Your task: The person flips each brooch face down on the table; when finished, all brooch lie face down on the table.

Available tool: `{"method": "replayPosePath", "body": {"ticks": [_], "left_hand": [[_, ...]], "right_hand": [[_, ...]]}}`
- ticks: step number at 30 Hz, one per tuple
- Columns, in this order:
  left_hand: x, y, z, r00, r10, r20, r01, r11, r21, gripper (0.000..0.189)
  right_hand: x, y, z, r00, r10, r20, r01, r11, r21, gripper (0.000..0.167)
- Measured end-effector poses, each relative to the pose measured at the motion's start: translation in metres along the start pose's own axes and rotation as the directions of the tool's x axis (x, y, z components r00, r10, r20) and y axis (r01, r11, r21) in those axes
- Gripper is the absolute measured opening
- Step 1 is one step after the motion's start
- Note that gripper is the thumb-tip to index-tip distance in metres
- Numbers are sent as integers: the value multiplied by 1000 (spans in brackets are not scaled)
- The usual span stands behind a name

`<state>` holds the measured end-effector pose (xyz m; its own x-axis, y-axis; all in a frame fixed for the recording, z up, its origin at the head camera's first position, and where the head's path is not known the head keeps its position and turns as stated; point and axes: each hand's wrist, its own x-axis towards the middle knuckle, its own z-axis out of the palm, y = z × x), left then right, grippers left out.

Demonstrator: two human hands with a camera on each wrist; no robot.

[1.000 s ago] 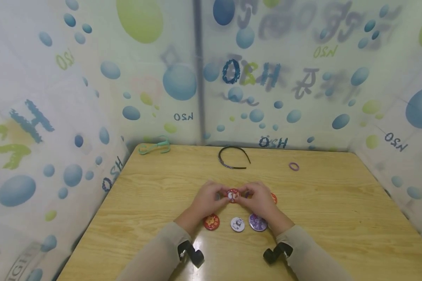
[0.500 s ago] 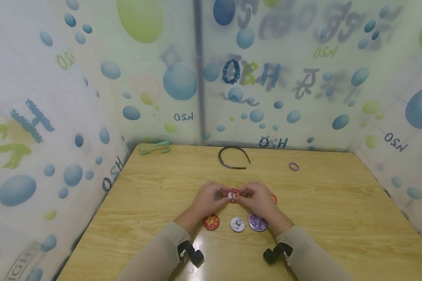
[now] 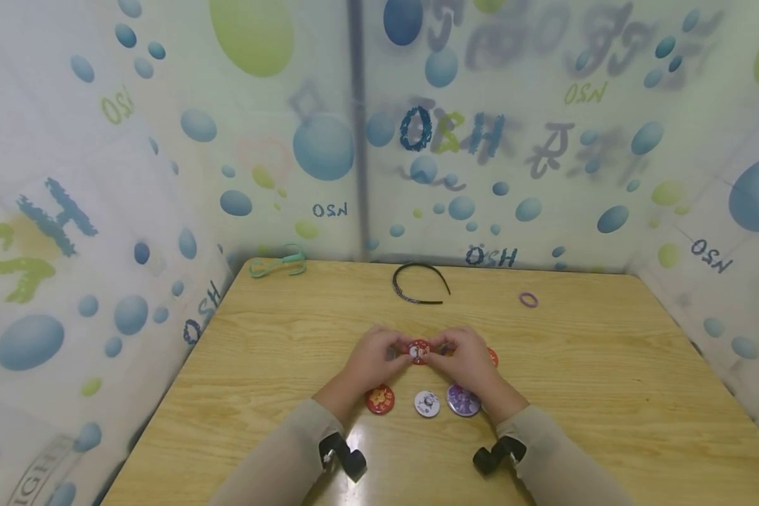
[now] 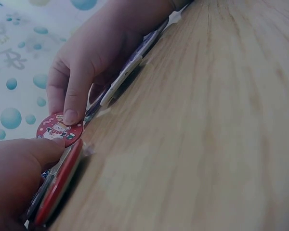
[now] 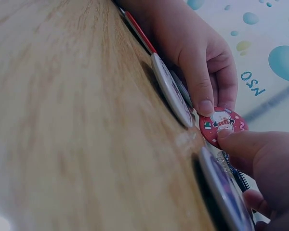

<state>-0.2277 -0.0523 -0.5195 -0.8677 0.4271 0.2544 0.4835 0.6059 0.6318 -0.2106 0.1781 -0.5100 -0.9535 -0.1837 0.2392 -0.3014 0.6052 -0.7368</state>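
Between my two hands is a round red badge (image 3: 419, 351) with a snowman print, its face turned toward me. My left hand (image 3: 373, 357) pinches its left edge between thumb and fingers. On the opposite edge my right hand (image 3: 466, 358) pinches it the same way. In the left wrist view the thumbs lie on the front of the red badge (image 4: 62, 129). Closer to me on the table lie a red badge with a yellow figure (image 3: 380, 399), a white badge (image 3: 426, 404) and a purple badge (image 3: 464, 400), partly behind my right wrist.
An orange-red badge (image 3: 493, 357) peeks out beyond my right hand. Along the back of the wooden table (image 3: 607, 393) lie a mint-green wire-like item (image 3: 278, 263), a black headband (image 3: 400, 289) and a purple ring (image 3: 528, 300). Patterned curtains (image 3: 417, 204) enclose the table's back and sides.
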Motion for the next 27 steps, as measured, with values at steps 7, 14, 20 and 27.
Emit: {"method": "replayPosePath", "body": {"ticks": [7,14,20,27], "left_hand": [[0,-1,0,1000,12,-2,-12,1000,19,17],[0,-3,1,999,38,-9,-38,999,35,10],[0,-3,0,997,72,-19,-71,997,29,6],[-2,-1,-2,997,77,-6,-77,997,-4,16]], "right_hand": [[0,-1,1,1000,-13,11,12,997,76,13],[-1,2,2,999,-52,-4,53,992,114,12],[-1,3,3,996,-83,-15,84,993,82,13],[-1,4,3,998,-66,-10,66,998,3,14]]}}
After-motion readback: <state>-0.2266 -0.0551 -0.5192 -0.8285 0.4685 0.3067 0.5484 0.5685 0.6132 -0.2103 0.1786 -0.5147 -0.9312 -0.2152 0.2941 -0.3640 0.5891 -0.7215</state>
